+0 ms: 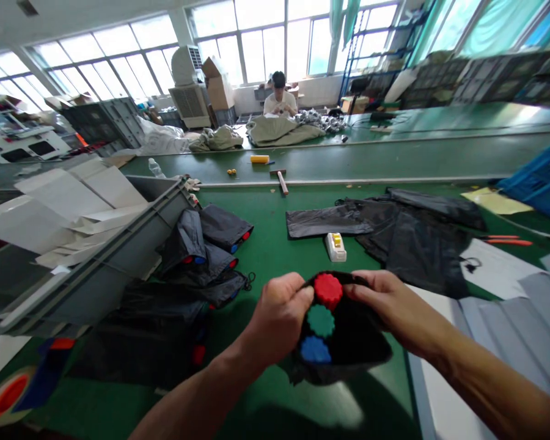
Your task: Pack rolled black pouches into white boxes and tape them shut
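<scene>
Both my hands hold a black fabric pouch by its rim, its mouth facing up toward me. My left hand pinches the left edge, beside the red cap. The fingers of my right hand close on the top right edge. Inside the pouch, along its left side, a red ridged cap, a green one and a blue one stand in a row. What lies beneath the caps is hidden. Just beyond the pouch is a small white dispenser with a yellow part.
Left are filled black pouches and a grey crate with white cardboard. Flat black pouches lie right, near white sheets and a blue crate. An orange tape roll sits lower left. A person sits across the tables.
</scene>
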A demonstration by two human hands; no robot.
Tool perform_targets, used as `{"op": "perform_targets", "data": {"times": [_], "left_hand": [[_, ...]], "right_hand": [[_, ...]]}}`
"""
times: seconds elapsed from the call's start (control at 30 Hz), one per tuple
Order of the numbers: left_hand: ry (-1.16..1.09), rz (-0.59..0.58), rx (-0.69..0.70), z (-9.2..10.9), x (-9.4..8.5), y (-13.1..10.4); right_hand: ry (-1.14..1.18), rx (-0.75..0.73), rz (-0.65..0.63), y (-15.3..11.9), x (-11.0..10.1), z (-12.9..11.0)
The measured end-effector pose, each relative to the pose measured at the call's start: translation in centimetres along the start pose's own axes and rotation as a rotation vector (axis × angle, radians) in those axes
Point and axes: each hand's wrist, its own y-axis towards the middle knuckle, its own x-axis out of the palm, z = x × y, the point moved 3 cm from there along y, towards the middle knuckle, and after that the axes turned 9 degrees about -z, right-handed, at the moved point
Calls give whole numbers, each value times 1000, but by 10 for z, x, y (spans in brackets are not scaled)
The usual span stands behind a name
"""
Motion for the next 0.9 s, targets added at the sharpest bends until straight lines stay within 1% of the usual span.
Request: {"op": "perform_targets", "data": {"times": [0.07,0.17,0.27,0.33,0.43,0.5,0.57,0.6,0.63,0.7,0.73,0.77,0.8,0.83,0.87,0.9], "left_hand": [[6,6,28,13,1,-7],[12,62,67,27,-2,-9],[33,101,107,31,-4,0],[10,160,123,27,-6,9],[6,216,98,13,-6,21],[1,234,79,1,0,26],[0,247,57,-10,13,30],[6,236,44,-15,23,32],[17,193,26,-19,36,35],[24,14,-27,-29,62,41],[24,-75,-49,-35,72,45],[40,-127,-59,-42,77,48],[81,-126,-60,-51,75,52],[153,-67,-54,-61,66,57],[254,52,-38,-74,49,61],[373,179,-44,-89,29,65]], "right_hand": [[30,-15,3,-7,2,-2],[79,-34,47,-9,1,0],[62,-103,74,-2,-2,8],[31,-126,73,5,-3,16],[-14,-99,89,13,-5,29],[-43,-100,145,16,-7,37],[-32,-106,210,19,-12,46],[-12,-114,245,23,-16,51],[6,-127,277,28,-23,58],[-11,-142,343,41,-42,76],[-59,-128,389,48,-54,89],[-133,-85,440,54,-67,105],[-215,-23,521,59,-80,122],[-262,28,608,61,-92,140],[-294,76,686,61,-102,159],[-308,117,756,59,-110,177]]}}
